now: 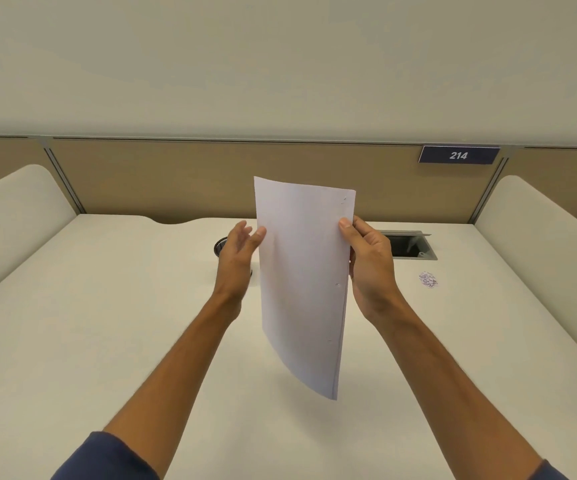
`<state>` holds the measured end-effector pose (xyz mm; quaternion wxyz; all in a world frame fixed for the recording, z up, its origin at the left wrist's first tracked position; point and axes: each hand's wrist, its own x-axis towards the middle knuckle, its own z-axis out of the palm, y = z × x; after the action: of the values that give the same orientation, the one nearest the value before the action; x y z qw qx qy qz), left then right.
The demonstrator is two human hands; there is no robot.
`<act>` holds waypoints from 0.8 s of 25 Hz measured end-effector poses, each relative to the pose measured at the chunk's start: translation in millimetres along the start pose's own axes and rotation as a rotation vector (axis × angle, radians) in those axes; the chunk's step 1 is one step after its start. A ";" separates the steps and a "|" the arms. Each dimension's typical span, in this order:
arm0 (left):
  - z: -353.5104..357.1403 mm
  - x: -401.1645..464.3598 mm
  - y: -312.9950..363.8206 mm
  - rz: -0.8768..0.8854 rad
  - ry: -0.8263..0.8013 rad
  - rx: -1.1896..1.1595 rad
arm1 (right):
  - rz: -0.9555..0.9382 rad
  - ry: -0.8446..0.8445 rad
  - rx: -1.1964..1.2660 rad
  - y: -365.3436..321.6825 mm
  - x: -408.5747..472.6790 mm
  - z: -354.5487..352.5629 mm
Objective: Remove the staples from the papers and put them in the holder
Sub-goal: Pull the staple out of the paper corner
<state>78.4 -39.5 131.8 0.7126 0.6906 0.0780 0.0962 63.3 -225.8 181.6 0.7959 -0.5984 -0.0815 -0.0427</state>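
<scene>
white papers (pixel 300 289) upright, pinched by right hand (pixel 370 261).

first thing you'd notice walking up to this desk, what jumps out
The white papers held upright in mid-air above the middle of the desk stand out first: the right hand pinches their right edge while the left hand, fingers relaxed, rests at their left edge. Next come the blue 214 sign on the back partition at upper right, and a small pile of staples on the desk to the right of the hands.
</scene>
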 end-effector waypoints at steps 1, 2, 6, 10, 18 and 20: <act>-3.5 3.6 -1.5 -0.055 -0.054 -0.067 | 0.018 -0.012 0.028 -0.3 0.1 -0.9; -6.7 5.5 -3.2 -0.088 -0.110 -0.135 | 0.034 -0.022 0.052 -1.0 -0.3 -1.7; -14.6 4.2 -11.0 -0.104 -0.190 -0.343 | 0.064 -0.038 0.106 -5.5 -1.1 -3.5; -17.3 3.0 -15.1 -0.095 -0.197 -0.395 | 0.066 -0.051 0.125 -8.7 -2.5 -4.2; -15.8 3.3 -13.3 -0.095 -0.152 -0.388 | 0.040 -0.037 0.070 -8.2 -0.6 -4.1; -16.2 4.8 -14.7 -0.103 -0.124 -0.385 | 0.003 -0.014 0.015 -8.7 -0.1 -4.6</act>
<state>79.5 -23.0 116.6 0.8388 0.5413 0.0493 0.0302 62.1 -232.7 188.6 0.7998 -0.5929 -0.0866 -0.0368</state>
